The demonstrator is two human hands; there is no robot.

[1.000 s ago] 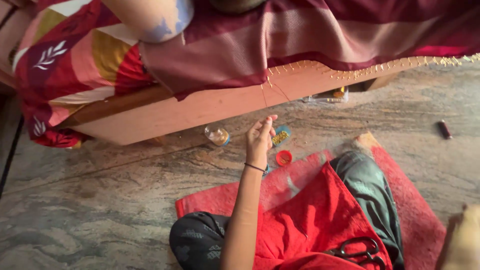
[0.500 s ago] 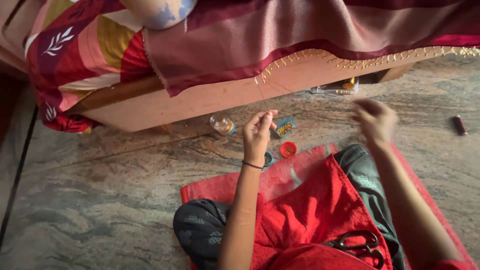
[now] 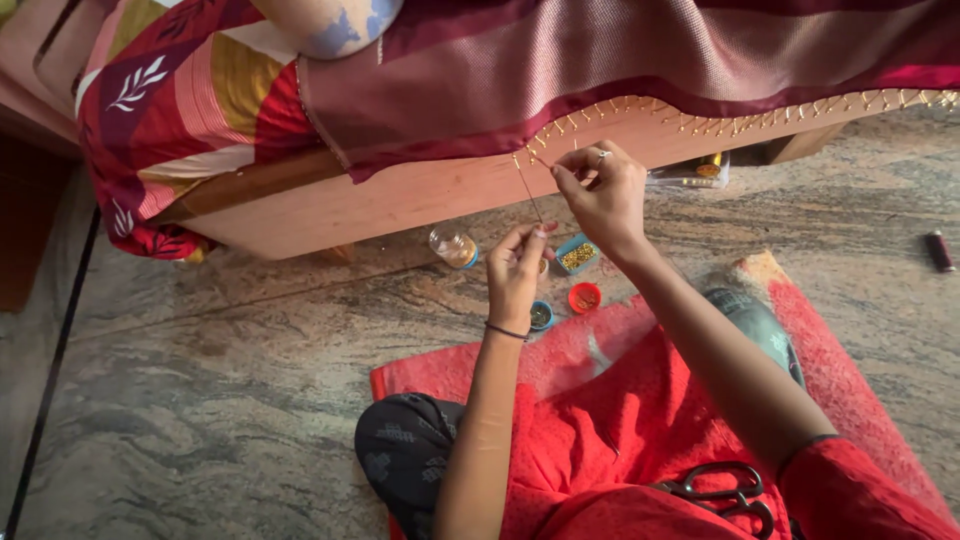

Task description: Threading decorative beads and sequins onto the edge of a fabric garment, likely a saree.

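Thread (image 3: 529, 193) is running taut between the two hands, from the beaded hem (image 3: 700, 118) of the maroon cloth (image 3: 620, 60) down to the left hand (image 3: 517, 268). The right hand (image 3: 600, 195) is pinching the hem edge where the thread starts, fingers closed together, a ring showing on one finger. The left hand is sitting lower, thumb and forefinger closed on the thread's lower end; whether a needle is there, I cannot tell. The two hands are apart, the right one above and slightly to the right of the left.

The cloth is hanging over the wooden bed frame (image 3: 400, 200), its hem lined with small gold beads. A patterned red and yellow sheet (image 3: 170, 110) is draping over the bed's left end.

On the stone floor (image 3: 200, 400), just beside the bed's edge, small containers are lying near the left hand: a clear jar (image 3: 453, 247) on its side, a blue tray (image 3: 577, 255) of gold beads, a red cap (image 3: 584, 297) and a blue cap (image 3: 541, 315). A dark spool (image 3: 940, 250) is lying well apart near the floor's right edge. The person is sitting on a red mat (image 3: 850, 380), with scissors (image 3: 725, 490) resting in the lap on red fabric.
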